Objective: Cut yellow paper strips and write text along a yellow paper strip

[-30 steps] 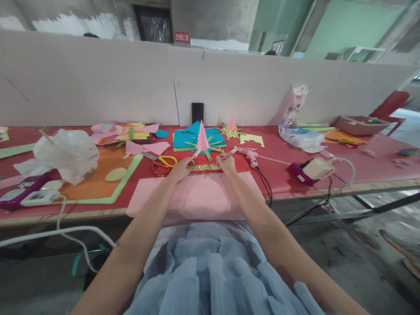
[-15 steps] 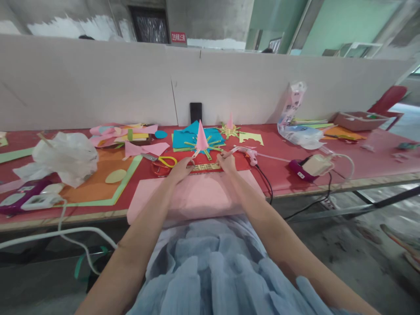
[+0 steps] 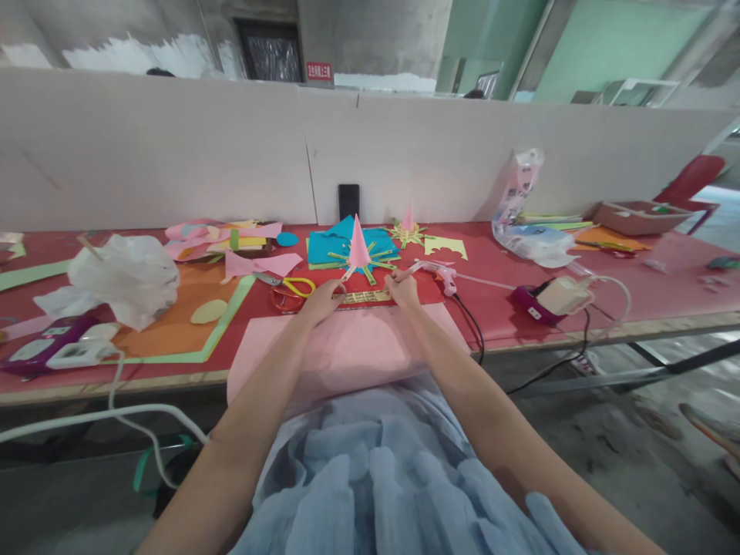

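A pink paper cone [image 3: 358, 245] stands upright with patterned strips spreading from its base, on blue sheets [image 3: 324, 245]. In front of it lies a flat patterned strip sheet [image 3: 368, 297]. My left hand [image 3: 324, 299] is at the sheet's left end, fingers bent together; what they pinch is too small to make out. At the right end is my right hand [image 3: 403, 287], its fingers closed round something slim and pale that points toward the pink glue gun [image 3: 445, 277]. Yellow-handled scissors [image 3: 297, 287] lie left of my left hand.
Pink paper [image 3: 347, 347] covers the table's front edge. A second cone [image 3: 408, 217] stands behind. White crumpled plastic [image 3: 124, 277] and a power strip [image 3: 52, 347] are at left. Another power strip [image 3: 535, 306] with cables lies right. A dark phone [image 3: 349, 202] leans on the partition.
The whole view has shifted slightly, so things appear a little lower and farther right. Both hands stay at the ends of the patterned sheet.
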Demonstrator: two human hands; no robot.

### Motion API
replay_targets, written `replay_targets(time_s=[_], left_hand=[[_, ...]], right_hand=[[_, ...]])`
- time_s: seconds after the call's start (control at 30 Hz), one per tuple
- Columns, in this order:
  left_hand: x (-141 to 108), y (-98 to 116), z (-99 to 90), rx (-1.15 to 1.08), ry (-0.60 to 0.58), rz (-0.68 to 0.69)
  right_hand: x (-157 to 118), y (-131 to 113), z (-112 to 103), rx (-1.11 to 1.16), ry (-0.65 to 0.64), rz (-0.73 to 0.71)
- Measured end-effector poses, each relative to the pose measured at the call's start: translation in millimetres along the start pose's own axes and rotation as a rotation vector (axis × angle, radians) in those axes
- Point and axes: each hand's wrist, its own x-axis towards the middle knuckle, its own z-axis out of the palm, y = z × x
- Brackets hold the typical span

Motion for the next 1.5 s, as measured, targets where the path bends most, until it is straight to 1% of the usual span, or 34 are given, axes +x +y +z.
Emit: replay_targets(time_s=[0.3, 0.53, 0.7, 0.87, 1.07, 1.23, 1.37, 1.5], left_hand=[[0, 1, -0.7, -0.013, -0.003, -0.006], [2, -5, 1.9, -0.016, 0.003, 0.012], [2, -7, 2.6, -0.008, 0.003, 0.023], [2, -6, 2.6, -0.011, 0.004, 0.008], [2, -5, 1.8, -0.009, -0.004, 0.011], [1, -5, 1.1, 0.005, -0.008, -0.002], [1, -5, 1.1, -0.001, -0.005, 0.024], [1, -4, 1.4, -0.01, -0.001, 0.022]], right_hand=[[-2, -2, 0, 0.03, 0.018, -0.002], [0, 2, 0, -0.03, -0.001, -0.019], [1, 3, 1, 0.027, 0.006, -0.005], [2, 4, 1, -0.005, 0.001, -0.041], [2, 5, 1, -0.017, 0.025, -0.061], [-2, -1, -1, 0.028, 0.05, -0.013], [-5, -5, -3, -0.009, 0.043, -0.022], [-3, -3, -2, -0.016, 0.046, -0.017]])
